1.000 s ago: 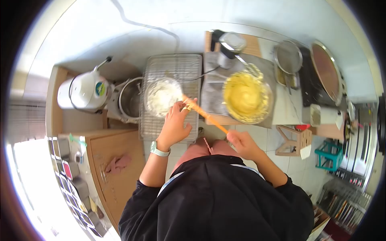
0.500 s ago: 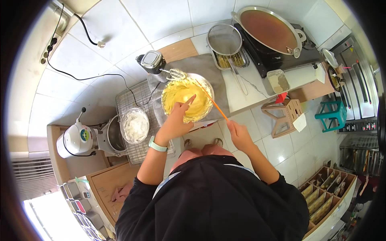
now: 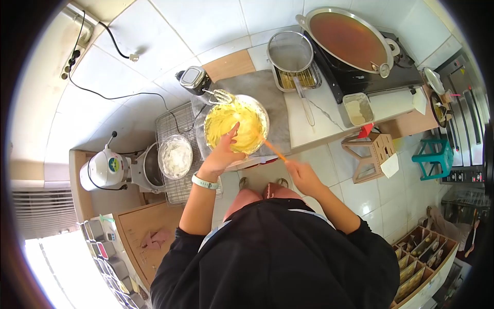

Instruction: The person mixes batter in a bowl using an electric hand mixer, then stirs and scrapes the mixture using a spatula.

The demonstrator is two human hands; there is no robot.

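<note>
My right hand (image 3: pixel 303 176) is closed around the handle of an orange spatula (image 3: pixel 275 150), whose far end is in the yellow mixture (image 3: pixel 242 123) and blurred. A large bowl (image 3: pixel 266 119) holds this mixture on a grey cloth. My left hand (image 3: pixel 222 154) is over the bowl's near left side, fingers apart, with nothing held in it. Beaters coated in mixture belong to a hand mixer (image 3: pixel 195 80) standing behind the bowl. To the left, a smaller bowl of white cream (image 3: pixel 176 157) sits on a wire rack (image 3: pixel 170 121).
A strainer (image 3: pixel 290 51) rests on a tray at the back. Right of it, a wide pan of brown liquid (image 3: pixel 350 41) is on a black stove (image 3: pixel 360 82). A stand mixer (image 3: pixel 105 170) is at the left. A wooden stool (image 3: pixel 370 154) and a teal stool (image 3: pixel 432 158) stand at the right.
The view has swung right since the first frame. My hands and the spatula have moved from beside the white cream to the yellow mixture. The spatula's end has since gone lower in the bowl.
</note>
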